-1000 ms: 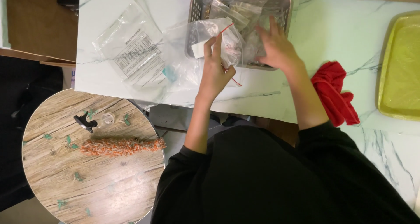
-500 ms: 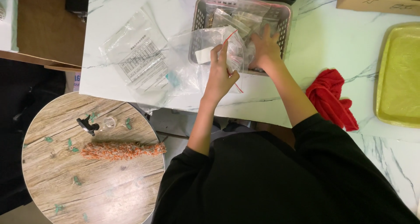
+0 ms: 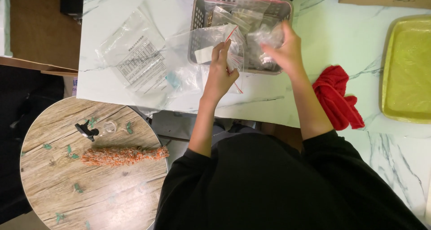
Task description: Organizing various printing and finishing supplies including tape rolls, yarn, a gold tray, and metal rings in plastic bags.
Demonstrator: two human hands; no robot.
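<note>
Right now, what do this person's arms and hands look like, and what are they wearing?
Both forearms are bare; black sleeves are pushed up to about the elbows, part of a black top. The left hand and right hand are bare, with no gloves. I can make out no rings, watch or bracelets.

1. The left hand [image 3: 220,75] pinches a small clear zip bag [image 3: 233,55] with a red seal line, just in front of the grey basket [image 3: 196,28].
2. The right hand [image 3: 283,50] grips another clear bag [image 3: 265,35] over the basket.
3. A red cloth [image 3: 336,97] lies to the right, near a yellow tray [image 3: 406,68].
4. On the round wooden table [image 3: 90,189], near left, lies an orange fuzzy strip [image 3: 123,155].
</note>
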